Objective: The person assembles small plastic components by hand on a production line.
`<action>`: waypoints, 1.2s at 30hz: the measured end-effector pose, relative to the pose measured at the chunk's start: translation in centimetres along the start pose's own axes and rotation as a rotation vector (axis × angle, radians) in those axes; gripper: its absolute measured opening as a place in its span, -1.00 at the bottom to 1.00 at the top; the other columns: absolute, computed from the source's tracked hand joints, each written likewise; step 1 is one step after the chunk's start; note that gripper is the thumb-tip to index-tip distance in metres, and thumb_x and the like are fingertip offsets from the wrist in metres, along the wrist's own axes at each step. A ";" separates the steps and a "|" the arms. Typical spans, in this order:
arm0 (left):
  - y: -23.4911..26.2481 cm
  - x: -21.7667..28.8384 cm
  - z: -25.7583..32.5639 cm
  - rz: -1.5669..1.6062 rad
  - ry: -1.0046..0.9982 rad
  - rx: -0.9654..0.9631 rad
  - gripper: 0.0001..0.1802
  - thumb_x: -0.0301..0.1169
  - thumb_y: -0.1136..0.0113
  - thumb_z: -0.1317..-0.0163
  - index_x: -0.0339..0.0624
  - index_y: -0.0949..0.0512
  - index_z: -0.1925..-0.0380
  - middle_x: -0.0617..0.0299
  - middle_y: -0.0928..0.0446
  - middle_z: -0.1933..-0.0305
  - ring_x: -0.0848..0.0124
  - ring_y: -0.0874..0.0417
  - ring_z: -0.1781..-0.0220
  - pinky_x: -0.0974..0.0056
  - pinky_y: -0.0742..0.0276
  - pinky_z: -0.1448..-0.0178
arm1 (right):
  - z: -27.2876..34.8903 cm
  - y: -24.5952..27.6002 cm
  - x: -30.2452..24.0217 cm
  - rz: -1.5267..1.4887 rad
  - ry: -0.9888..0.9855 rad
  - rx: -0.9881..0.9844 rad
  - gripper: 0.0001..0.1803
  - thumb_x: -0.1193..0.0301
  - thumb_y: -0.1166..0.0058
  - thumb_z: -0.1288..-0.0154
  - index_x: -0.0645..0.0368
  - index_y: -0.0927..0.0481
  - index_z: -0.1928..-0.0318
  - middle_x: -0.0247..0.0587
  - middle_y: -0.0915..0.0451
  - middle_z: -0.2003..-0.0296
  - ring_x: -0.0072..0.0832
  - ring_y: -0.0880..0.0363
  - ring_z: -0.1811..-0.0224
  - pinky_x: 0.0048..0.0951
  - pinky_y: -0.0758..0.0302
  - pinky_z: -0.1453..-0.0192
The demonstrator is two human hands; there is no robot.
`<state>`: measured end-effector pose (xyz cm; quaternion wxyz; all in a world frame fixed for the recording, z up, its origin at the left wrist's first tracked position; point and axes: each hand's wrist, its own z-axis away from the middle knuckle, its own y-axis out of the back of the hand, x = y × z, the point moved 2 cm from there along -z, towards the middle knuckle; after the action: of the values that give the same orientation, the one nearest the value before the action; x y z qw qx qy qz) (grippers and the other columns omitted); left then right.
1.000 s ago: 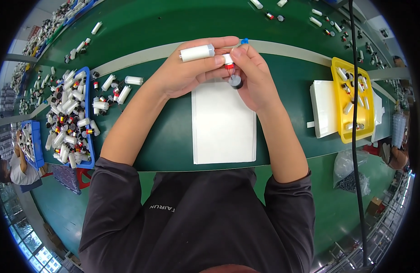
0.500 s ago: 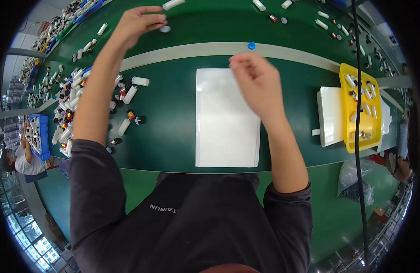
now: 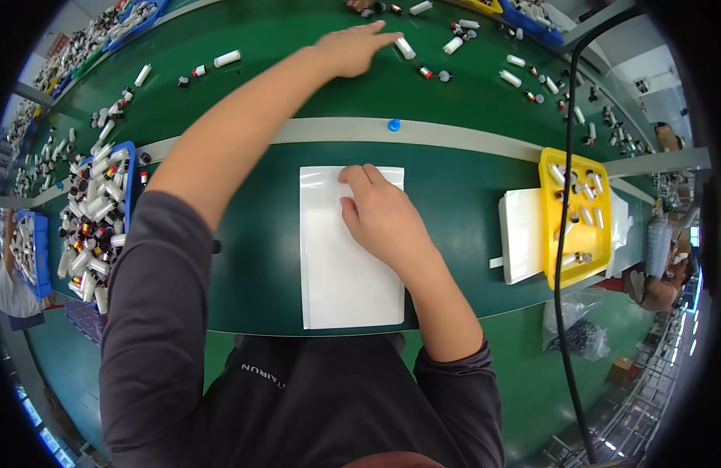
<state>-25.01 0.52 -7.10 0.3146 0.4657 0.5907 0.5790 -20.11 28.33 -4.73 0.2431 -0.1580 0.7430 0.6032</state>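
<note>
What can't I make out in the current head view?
In the head view:
- Left hand: fingertip contact with the white cylindrical part is unclear; depth can't be judged.
- White sheet: the patch beneath the right hand is hidden by that hand.
- Blue bin: lower pieces are buried under the top layer.
- Far yellow tray: cut off by the upper edge.

Head view, worn fisheye (left of two), upright, facing down, from above and near the white sheet
</note>
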 end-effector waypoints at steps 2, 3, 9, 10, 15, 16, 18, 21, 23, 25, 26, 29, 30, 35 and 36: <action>-2.4 -0.2 -1.3 -0.154 0.007 0.126 -0.27 -0.54 0.05 -0.36 0.41 -0.24 -0.48 0.11 -0.11 -0.62 0.11 -0.35 -0.51 0.07 -0.48 -0.39 | -0.2 0.2 -0.6 -0.069 0.090 0.004 -0.80 0.57 -0.13 -0.21 0.33 -0.62 0.14 0.06 -0.58 0.22 -0.05 -0.69 0.27 -0.19 -0.67 0.14; -2.9 -0.1 -1.8 -0.225 0.039 0.177 -0.34 -0.52 0.04 -0.37 0.35 -0.30 -0.44 0.14 -0.17 -0.59 0.14 -0.41 -0.47 0.07 -0.53 -0.34 | -0.3 0.2 -0.5 -0.064 0.099 0.003 -0.80 0.57 -0.13 -0.21 0.33 -0.62 0.14 0.06 -0.58 0.22 -0.05 -0.69 0.27 -0.19 -0.67 0.14; 1.2 0.7 -1.1 0.021 0.050 -0.050 -0.74 -0.26 -0.13 -0.40 0.09 -0.51 -0.06 0.22 -0.65 -0.04 0.15 -0.68 -0.04 0.05 -0.62 -0.03 | 0.3 0.2 -0.2 -0.074 0.031 0.006 -0.81 0.59 -0.08 -0.21 0.33 -0.67 0.16 0.07 -0.58 0.19 -0.04 -0.69 0.22 -0.17 -0.67 0.13; 1.7 -0.4 0.2 0.117 0.008 0.091 -0.66 -0.14 -0.21 -0.37 0.02 -0.53 -0.07 0.17 -0.69 0.17 0.16 -0.72 0.03 0.09 -0.64 0.03 | 0.1 -0.2 0.0 -0.021 0.084 -0.025 -0.79 0.59 -0.06 -0.21 0.33 -0.66 0.16 0.08 -0.58 0.19 -0.04 -0.69 0.22 -0.17 -0.67 0.13; 7.9 3.1 8.4 1.043 0.195 0.416 -0.69 -0.17 -0.16 -0.47 -0.21 -0.57 0.13 0.26 -0.63 0.20 0.50 -0.65 0.17 0.44 -0.52 0.06 | 0.0 -0.6 0.8 0.035 0.100 -0.050 -0.74 0.57 -0.04 -0.18 0.37 -0.53 0.09 0.12 -0.58 0.20 -0.03 -0.69 0.22 -0.16 -0.67 0.12; 7.9 2.6 9.9 1.175 0.233 0.530 -0.63 -0.10 -0.05 -0.51 -0.22 -0.56 0.09 0.27 -0.62 0.25 0.49 -0.63 0.28 0.42 -0.51 0.13 | -0.1 -0.5 0.4 0.042 0.096 -0.061 -0.79 0.55 -0.06 -0.17 0.37 -0.51 0.17 0.13 -0.58 0.21 -0.03 -0.69 0.21 -0.17 -0.67 0.11; 7.6 1.9 13.2 1.386 0.278 0.524 -0.62 -0.08 -0.01 -0.53 -0.12 -0.47 -0.08 0.17 -0.58 0.07 0.30 -0.63 0.04 0.23 -0.57 0.00 | -0.1 -0.3 0.1 0.064 0.061 -0.078 -0.79 0.55 -0.07 -0.16 0.37 -0.50 0.17 0.14 -0.57 0.22 -0.04 -0.69 0.21 -0.17 -0.67 0.11; 7.1 3.3 17.2 1.797 0.370 0.436 -0.55 -0.04 0.10 -0.58 -0.01 -0.33 -0.29 0.05 -0.51 -0.17 0.06 -0.57 -0.26 -0.03 -0.60 -0.20 | -0.2 -0.5 0.0 0.110 0.022 -0.103 -0.78 0.52 -0.11 -0.14 0.36 -0.49 0.19 0.15 -0.57 0.24 -0.04 -0.69 0.21 -0.17 -0.66 0.10; 7.0 4.3 19.0 1.993 0.418 0.351 -0.54 -0.01 0.17 -0.60 0.02 -0.29 -0.32 0.03 -0.47 -0.23 0.00 -0.53 -0.32 -0.09 -0.58 -0.27 | -0.1 -0.2 -0.4 0.103 -0.020 -0.138 -0.79 0.50 -0.12 -0.17 0.34 -0.49 0.20 0.10 -0.59 0.25 -0.04 -0.69 0.21 -0.13 -0.64 0.14; 6.8 5.5 19.5 2.146 0.464 0.276 -0.49 0.05 0.21 -0.59 0.00 -0.28 -0.33 0.03 -0.49 -0.20 -0.02 -0.51 -0.35 -0.11 -0.55 -0.34 | -0.2 0.3 -0.5 0.026 -0.009 -0.142 -0.81 0.50 -0.14 -0.20 0.32 -0.49 0.21 0.05 -0.59 0.28 -0.09 -0.69 0.25 -0.17 -0.62 0.18; 6.6 5.6 19.8 2.162 0.462 0.273 -0.49 0.03 0.21 -0.60 -0.01 -0.26 -0.34 0.03 -0.48 -0.22 -0.02 -0.51 -0.34 -0.11 -0.56 -0.33 | -0.2 0.7 -0.5 -0.058 -0.007 -0.141 -0.83 0.50 -0.15 -0.22 0.30 -0.48 0.23 0.00 -0.60 0.30 -0.14 -0.68 0.29 -0.21 -0.61 0.23; 6.6 6.0 19.8 2.118 0.485 0.270 -0.49 0.03 0.21 -0.60 -0.01 -0.25 -0.35 0.02 -0.46 -0.24 -0.02 -0.51 -0.34 -0.10 -0.57 -0.32 | -0.8 2.8 -0.4 -0.394 -0.230 -0.238 -0.83 0.49 -0.20 -0.28 0.26 -0.45 0.28 -0.17 -0.59 0.34 -0.36 -0.62 0.38 -0.33 -0.55 0.28; 6.7 6.1 20.0 2.126 0.503 0.277 -0.49 0.03 0.22 -0.60 -0.01 -0.24 -0.35 -0.01 -0.44 -0.26 -0.01 -0.51 -0.34 -0.09 -0.54 -0.32 | -0.9 2.7 0.0 -0.551 -0.267 -0.136 -0.75 0.48 -0.29 -0.25 0.24 -0.44 0.23 -0.27 -0.55 0.37 -0.51 -0.55 0.37 -0.42 -0.53 0.21; 6.6 8.1 20.0 2.212 0.521 0.211 -0.51 0.04 0.25 -0.61 0.01 -0.23 -0.33 -0.08 -0.43 -0.29 0.00 -0.47 -0.37 -0.07 -0.48 -0.34 | -1.1 0.5 -1.1 -0.376 0.048 0.512 -0.46 0.49 -0.42 -0.14 0.22 -0.41 -0.07 -0.21 -0.58 0.22 -0.45 -0.60 0.16 -0.40 -0.56 -0.01; 6.6 8.3 20.0 2.257 0.490 0.166 -0.50 0.04 0.26 -0.61 0.00 -0.23 -0.33 -0.10 -0.42 -0.31 0.01 -0.46 -0.37 -0.05 -0.48 -0.35 | -1.2 -0.1 -0.9 -0.390 0.061 0.502 -0.44 0.52 -0.40 -0.16 0.23 -0.38 -0.11 -0.20 -0.58 0.16 -0.47 -0.59 0.10 -0.41 -0.54 -0.07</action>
<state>-8.62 15.30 -1.89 -0.5357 0.6226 -0.0797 0.5648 -19.51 27.05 -4.07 0.3632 -0.2506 0.8314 0.3379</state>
